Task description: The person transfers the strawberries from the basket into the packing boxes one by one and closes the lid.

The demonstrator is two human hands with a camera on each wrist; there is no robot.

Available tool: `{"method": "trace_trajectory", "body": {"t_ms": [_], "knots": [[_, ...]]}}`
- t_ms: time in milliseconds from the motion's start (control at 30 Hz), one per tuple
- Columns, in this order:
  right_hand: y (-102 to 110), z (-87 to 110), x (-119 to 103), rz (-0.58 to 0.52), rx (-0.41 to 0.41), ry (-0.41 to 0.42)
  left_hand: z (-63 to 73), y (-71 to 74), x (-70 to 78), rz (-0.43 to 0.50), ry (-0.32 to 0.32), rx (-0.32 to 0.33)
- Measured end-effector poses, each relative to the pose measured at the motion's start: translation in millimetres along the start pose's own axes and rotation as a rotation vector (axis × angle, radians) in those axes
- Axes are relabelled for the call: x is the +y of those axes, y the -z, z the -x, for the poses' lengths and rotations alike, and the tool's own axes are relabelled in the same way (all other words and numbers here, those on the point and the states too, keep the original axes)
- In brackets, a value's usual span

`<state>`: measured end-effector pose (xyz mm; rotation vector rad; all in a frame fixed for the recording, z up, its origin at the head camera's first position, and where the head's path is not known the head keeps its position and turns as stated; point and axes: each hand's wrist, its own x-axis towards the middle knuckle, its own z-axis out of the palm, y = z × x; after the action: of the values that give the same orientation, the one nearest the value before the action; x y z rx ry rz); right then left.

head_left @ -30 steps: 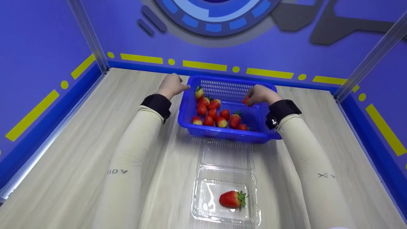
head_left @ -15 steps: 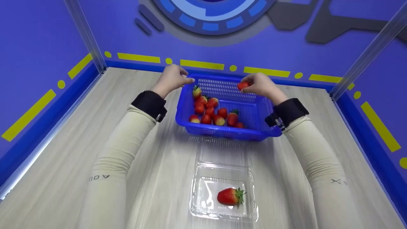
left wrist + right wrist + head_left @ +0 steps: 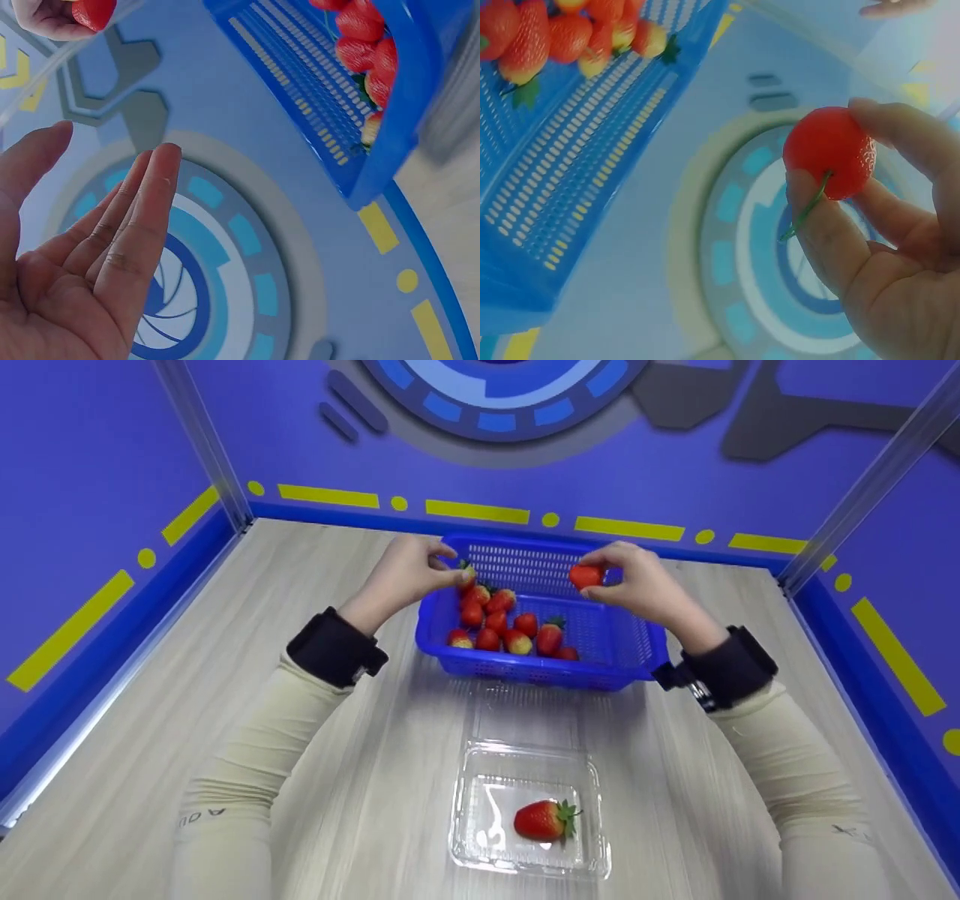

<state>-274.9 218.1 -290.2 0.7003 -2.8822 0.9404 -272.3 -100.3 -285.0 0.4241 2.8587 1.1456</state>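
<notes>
Transfer step, by my read: my right hand [image 3: 637, 585] pinches a strawberry [image 3: 585, 576] above the blue basket [image 3: 540, 671]. My left hand [image 3: 409, 574], fingers straight and empty, hovers at the basket's left rim. Next: carry to the clear tray [image 3: 480, 851] nearer than the basket, lower gently.

Basket [image 3: 450, 641] sits toward the far end of the tabletop [image 3: 225, 660], close to the back wall. Heap of strawberries [image 3: 502, 622] lies in the basket's left and near part. Left hand [image 3: 409, 574] hangs over the basket's far left corner. Right hand [image 3: 637, 581] is above the basket's right side, held strawberry [image 3: 585, 576] pinched in its fingertips, clear of the heap. Clamshell box [image 3: 525, 861] lies nearer the person, in front of the basket, its lid flat between the two. Lone strawberry [image 3: 544, 820] rests in the box tray.
</notes>
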Motion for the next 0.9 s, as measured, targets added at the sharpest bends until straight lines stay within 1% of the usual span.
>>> {"method": "trace_trajectory", "body": {"t_ms": [200,333,433,567,767,900], "knots": [[-8.9,31.1,-8.0,-0.029,0.026,0.046,23.7,-9.6,10.8,0.018,0.001,-0.045],[-20.5,48.9,-13.4,-0.027,0.043,0.083,39.4,-17.7,13.4,0.028,-0.025,-0.062],[-28.3,60.5,-18.4,-0.058,0.037,0.107,51.1,-22.3,13.6,0.037,-0.036,-0.065],[-34.4,72.6,-25.1,-0.099,0.021,0.115,63.8,-24.8,14.2,0.048,-0.040,-0.061],[-41.6,85.7,-30.9,-0.078,0.044,0.175,79.3,-28.6,15.7,0.049,-0.060,-0.065],[-47.6,94.1,-33.3,-0.051,0.058,0.226,90.2,-30.8,15.4,0.060,-0.090,-0.045]]}}
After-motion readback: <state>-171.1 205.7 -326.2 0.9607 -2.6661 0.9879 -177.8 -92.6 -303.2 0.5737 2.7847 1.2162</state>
